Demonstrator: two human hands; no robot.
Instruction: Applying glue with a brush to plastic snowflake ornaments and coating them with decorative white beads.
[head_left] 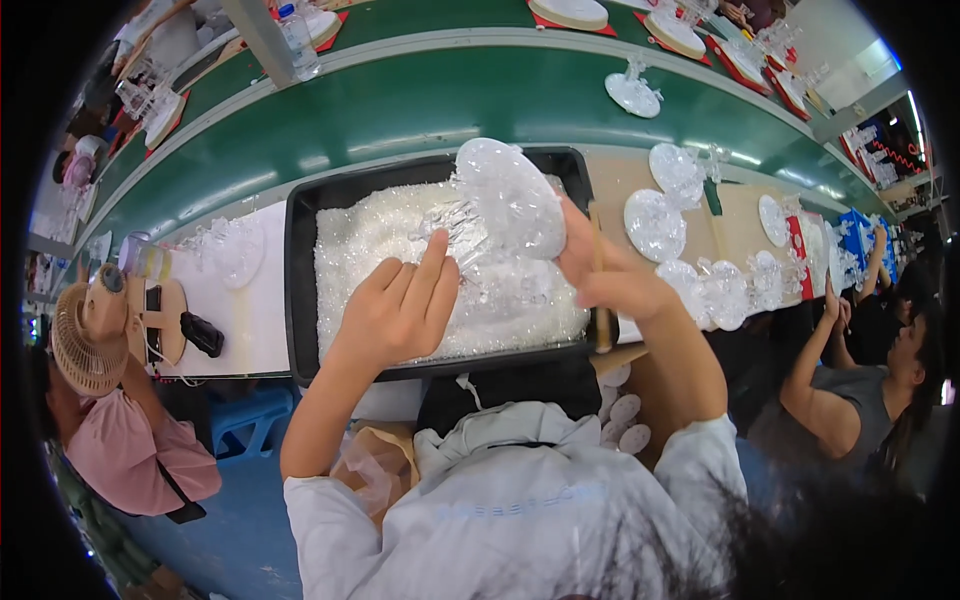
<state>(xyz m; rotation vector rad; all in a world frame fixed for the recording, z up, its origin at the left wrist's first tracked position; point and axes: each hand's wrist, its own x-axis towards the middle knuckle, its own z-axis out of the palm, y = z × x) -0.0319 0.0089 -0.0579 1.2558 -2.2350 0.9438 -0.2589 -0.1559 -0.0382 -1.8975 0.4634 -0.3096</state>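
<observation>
My right hand (605, 272) holds a clear plastic round piece (512, 197), a domed disc with a spiky cluster under it, tilted above the black tray (300, 260). My left hand (395, 312) reaches from the left, its fingers touching the transparent spiky cluster (458, 228) on the underside of that piece. The tray is filled with several small clear crystal-like plastic parts (380, 245). A thin wooden stick (598, 290) lies along the tray's right wall beside my right hand.
More clear round discs (655, 222) lie on the bench to the right, and one stands on the green conveyor belt (632, 92). A small fan (85, 335) and a cup sit at left. Another person's arm (815, 385) works at right.
</observation>
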